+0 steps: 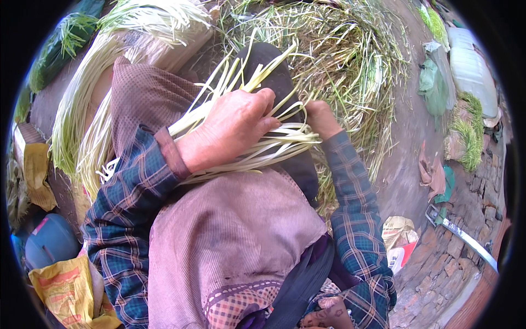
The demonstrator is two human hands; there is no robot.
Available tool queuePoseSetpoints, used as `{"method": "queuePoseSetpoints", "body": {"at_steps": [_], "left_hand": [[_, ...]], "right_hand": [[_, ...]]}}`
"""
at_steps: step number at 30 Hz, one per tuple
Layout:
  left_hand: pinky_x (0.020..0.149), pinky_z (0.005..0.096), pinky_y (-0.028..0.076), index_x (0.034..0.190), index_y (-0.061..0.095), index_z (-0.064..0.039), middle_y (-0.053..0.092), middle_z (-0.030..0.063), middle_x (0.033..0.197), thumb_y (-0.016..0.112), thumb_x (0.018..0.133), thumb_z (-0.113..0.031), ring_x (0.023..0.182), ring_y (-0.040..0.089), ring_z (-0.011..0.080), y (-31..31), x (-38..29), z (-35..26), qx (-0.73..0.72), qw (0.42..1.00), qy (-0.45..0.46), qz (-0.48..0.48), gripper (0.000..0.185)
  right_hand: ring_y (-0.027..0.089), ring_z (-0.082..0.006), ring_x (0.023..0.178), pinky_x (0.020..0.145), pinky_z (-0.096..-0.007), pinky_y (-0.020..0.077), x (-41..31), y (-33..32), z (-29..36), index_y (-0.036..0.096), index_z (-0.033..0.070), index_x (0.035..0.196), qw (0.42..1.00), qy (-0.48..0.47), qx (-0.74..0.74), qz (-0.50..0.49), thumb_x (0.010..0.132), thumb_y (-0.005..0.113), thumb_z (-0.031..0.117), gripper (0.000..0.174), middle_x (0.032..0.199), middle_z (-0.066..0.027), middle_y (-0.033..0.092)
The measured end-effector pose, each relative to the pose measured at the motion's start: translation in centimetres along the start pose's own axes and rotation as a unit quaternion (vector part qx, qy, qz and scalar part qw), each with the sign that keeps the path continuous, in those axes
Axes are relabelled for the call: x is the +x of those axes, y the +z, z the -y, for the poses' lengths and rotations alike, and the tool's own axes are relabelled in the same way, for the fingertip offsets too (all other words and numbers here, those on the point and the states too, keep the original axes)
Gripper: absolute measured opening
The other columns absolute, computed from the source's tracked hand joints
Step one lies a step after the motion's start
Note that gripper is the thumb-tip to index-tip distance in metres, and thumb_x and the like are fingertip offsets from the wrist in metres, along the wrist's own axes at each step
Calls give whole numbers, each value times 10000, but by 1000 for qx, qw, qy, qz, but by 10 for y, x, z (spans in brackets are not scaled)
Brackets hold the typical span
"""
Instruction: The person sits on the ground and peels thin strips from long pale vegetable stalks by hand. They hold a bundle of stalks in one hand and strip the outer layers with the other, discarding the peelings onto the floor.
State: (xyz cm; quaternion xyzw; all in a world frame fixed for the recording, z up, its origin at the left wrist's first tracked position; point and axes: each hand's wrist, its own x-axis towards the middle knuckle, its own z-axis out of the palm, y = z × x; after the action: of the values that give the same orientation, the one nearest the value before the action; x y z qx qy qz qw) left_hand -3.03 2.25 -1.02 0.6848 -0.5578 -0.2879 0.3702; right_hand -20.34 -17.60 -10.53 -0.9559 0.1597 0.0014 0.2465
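Observation:
My left hand is closed around a bundle of long, pale yellow-green leaves that look like blanched garlic chives. The bundle lies across my lap, over a checked apron and a dark-covered leg. Some leaf ends fan out beyond the fist, upward and to the right. Close to the right-hand ends is my right hand, its fingers curled and partly hidden; whether it pinches a leaf is unclear. More pale leaves hang over a block at upper left.
Loose green and dried leaves are heaped on the ground ahead. A yellow sack and a blue container stand at lower left. To the right are a translucent plastic jug, a green plastic bag, cut greens and a strap with a buckle.

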Motion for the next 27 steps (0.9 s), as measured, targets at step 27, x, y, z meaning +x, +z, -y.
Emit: {"method": "queuePoseSetpoints", "body": {"at_steps": [27], "left_hand": [[511, 239, 418, 850, 585, 50, 567, 57, 620, 639, 784, -94, 569, 517, 73, -4, 1, 0, -136, 988, -69, 8, 168]], "right_hand": [[601, -268, 815, 763, -334, 465, 0, -51, 65, 618, 12, 978, 981, -112, 38, -151, 683, 633, -34, 300, 852, -117, 630]]}}
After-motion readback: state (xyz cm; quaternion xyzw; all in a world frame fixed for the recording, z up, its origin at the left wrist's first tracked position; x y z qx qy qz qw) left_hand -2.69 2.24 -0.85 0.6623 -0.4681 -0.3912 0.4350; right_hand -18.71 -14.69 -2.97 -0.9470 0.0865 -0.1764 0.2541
